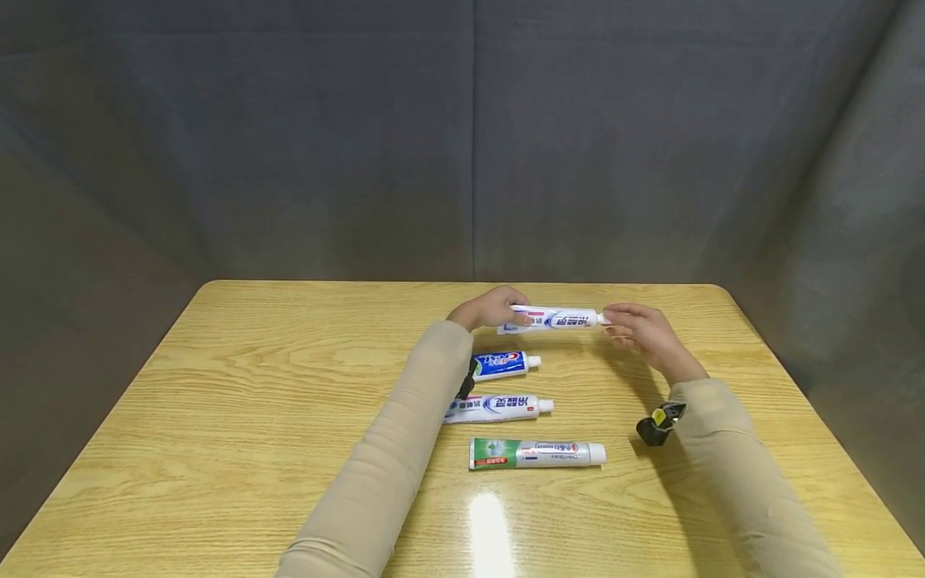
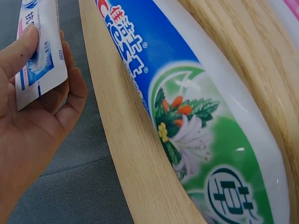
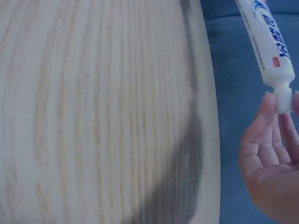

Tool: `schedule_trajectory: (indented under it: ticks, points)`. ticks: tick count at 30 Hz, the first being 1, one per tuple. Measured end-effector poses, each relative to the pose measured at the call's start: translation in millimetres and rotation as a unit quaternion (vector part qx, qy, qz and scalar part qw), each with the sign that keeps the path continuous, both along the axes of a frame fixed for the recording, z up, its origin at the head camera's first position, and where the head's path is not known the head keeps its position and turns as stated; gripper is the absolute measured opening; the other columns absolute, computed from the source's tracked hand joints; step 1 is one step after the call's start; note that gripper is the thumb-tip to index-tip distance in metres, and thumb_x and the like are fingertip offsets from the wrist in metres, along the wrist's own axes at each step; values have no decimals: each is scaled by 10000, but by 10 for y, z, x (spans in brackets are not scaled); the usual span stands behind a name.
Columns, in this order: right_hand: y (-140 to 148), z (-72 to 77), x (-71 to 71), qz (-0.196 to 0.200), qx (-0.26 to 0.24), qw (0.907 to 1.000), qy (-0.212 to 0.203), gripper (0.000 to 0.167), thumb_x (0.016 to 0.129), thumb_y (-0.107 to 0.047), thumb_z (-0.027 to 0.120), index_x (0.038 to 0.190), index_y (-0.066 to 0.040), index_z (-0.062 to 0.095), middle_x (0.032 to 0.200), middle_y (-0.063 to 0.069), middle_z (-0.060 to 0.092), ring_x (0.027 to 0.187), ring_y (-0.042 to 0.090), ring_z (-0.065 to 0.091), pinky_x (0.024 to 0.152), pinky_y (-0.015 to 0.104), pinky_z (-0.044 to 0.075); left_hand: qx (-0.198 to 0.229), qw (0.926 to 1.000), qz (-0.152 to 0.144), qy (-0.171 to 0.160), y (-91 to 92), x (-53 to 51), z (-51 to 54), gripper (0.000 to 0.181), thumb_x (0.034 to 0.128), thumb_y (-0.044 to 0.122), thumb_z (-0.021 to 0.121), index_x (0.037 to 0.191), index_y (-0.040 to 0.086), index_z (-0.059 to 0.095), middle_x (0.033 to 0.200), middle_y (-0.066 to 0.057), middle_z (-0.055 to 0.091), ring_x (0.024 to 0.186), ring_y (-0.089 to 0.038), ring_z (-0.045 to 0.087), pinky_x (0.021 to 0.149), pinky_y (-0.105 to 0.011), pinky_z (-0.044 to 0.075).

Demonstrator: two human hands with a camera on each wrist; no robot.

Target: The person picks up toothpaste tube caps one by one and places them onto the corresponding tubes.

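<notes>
My left hand (image 1: 486,310) grips the flat end of a white toothpaste tube (image 1: 567,319) and holds it raised over the far part of the table. In the left wrist view the thumb lies across the tube's printed face, with the fingers behind it. At the tube's other end, my right hand (image 1: 648,335) pinches the white cap (image 3: 283,100) between thumb and fingers. The cap is on the nozzle; whether it is turning cannot be told. Nearest below the left hand lies a blue and green toothpaste tube (image 2: 201,121), partly hidden by the left sleeve in the head view.
Toward me on the wooden table (image 1: 238,401) lie another white toothpaste tube (image 1: 499,407) and a green and silver toothpaste tube (image 1: 538,454), roughly parallel, caps to the right. A dark grey curtain (image 1: 347,160) hangs behind the table's far edge.
</notes>
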State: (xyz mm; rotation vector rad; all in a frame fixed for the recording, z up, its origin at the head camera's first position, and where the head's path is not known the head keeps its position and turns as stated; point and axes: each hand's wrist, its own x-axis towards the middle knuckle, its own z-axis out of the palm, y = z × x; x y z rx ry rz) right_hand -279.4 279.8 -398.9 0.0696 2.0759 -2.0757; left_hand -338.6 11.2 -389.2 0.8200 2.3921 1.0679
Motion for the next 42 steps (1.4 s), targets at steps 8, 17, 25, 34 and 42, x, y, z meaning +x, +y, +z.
schedule_trajectory:
  ticks: [8,17,25,34,42]
  points:
    - [39,14,24,154,-373,9992,37,154,878,1,566,921,-116,656,819,-23,673,745,94,646,636,204,491,-67,10000,39,-62,-21,11,10,122,898,165,580,929,48,598,837,-17,529,765,-134,455,686,-244,390]
    - [35,-1,4,144,-439,9989,125,217,876,16,562,815,-150,690,772,3,685,714,101,657,645,214,501,-53,10000,-43,29,-30,-9,-6,107,895,150,582,907,44,594,799,-7,511,721,-123,441,655,-229,383]
    - [37,-7,-9,98,-243,9996,76,162,889,-55,570,792,-137,672,751,7,686,701,101,659,694,239,509,-74,9998,-84,172,-20,1,8,99,891,138,587,835,58,570,746,-4,472,683,-119,415,639,-225,362]
    - [9,-15,-25,-62,294,9995,101,190,899,-162,577,733,-150,668,661,-24,656,587,48,607,608,214,503,-144,9995,-80,253,-20,0,10,105,896,138,581,889,34,589,783,-16,509,711,-127,434,660,-230,373]
    - [-3,-33,-18,-177,939,9952,197,307,886,-306,589,627,-149,642,547,-68,554,475,16,472,474,179,418,-163,9995,-107,242,-11,16,20,114,895,137,581,916,29,606,817,-22,541,732,-126,451,683,-227,384]
